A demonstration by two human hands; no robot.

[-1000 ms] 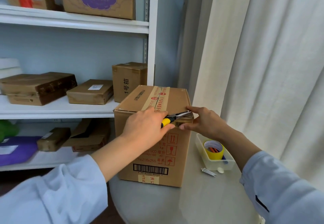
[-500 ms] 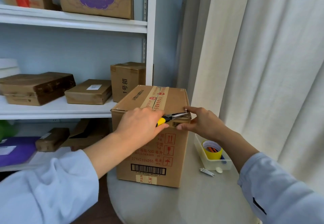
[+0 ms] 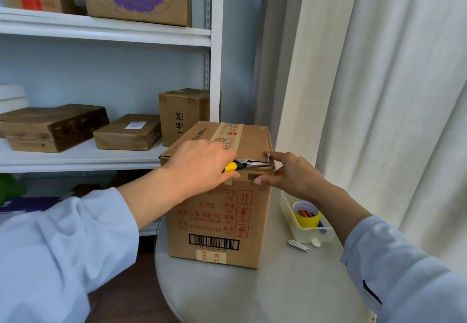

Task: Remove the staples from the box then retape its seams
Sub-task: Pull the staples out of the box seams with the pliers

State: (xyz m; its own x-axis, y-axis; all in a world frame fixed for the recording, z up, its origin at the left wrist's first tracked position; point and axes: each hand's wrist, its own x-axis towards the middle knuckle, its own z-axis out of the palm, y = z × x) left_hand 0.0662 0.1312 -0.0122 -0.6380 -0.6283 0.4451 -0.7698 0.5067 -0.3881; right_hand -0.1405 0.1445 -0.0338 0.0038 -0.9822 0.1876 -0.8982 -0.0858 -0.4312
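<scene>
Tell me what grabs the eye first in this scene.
The tall cardboard box on the round table, dead centre. The left hand grips yellow-handled pliers at the box's top front edge while the right hand steadies its corner. A yellow tape roll sits in the clear tray beside it.

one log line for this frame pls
step: staple removal | left hand: grips pliers, tips at box top right corner | right hand: steadies corner | tape: in tray
</scene>
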